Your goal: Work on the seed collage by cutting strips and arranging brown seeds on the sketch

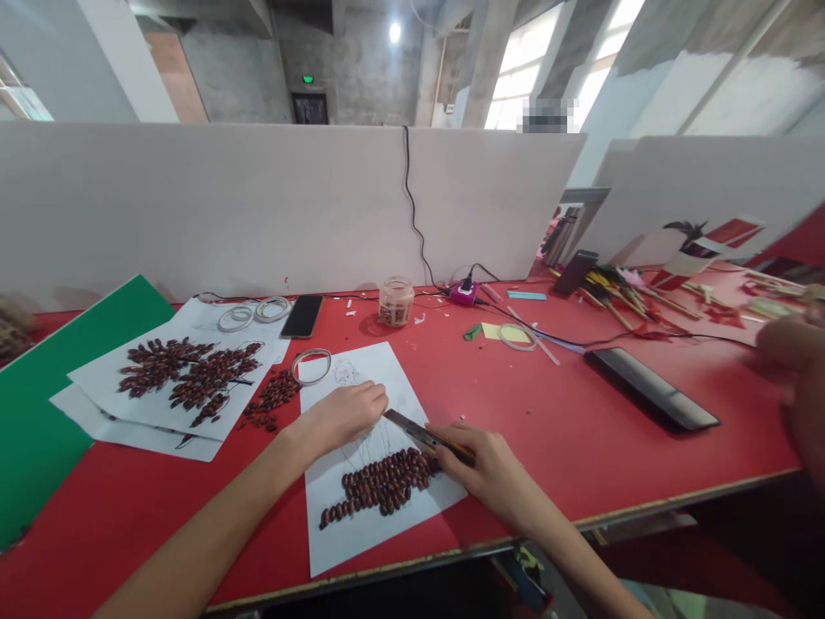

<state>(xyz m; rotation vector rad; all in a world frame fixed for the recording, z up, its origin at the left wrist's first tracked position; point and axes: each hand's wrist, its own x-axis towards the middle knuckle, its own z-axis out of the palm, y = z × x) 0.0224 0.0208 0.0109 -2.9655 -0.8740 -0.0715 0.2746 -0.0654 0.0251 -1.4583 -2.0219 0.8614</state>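
A white sheet of paper (332, 550) with a faint line drawing lies before me, rows of glossy dark red-brown beans or seeds (387, 481) set on its lower part. My right hand (483, 460) grips a utility knife (418, 434), its blade pointing up and left across the sheet. Close to the blade's tip, above the drawing, is my left hand (351, 413) with its fingers curled together; whatever is in them is hidden. Left of that hand, a loose pile of the same seeds (277, 391) sits beside a tape roll (311, 367) that overlaps the paper's corner.
Sheets bearing a seed-covered picture (193, 370) lie left, over a green board (39, 430). Behind are a phone (302, 316), tape rolls (254, 315), a glass jar (395, 303) and a purple power socket (464, 294). A black case (650, 389) and another person's blurred hand (792, 352) are right.
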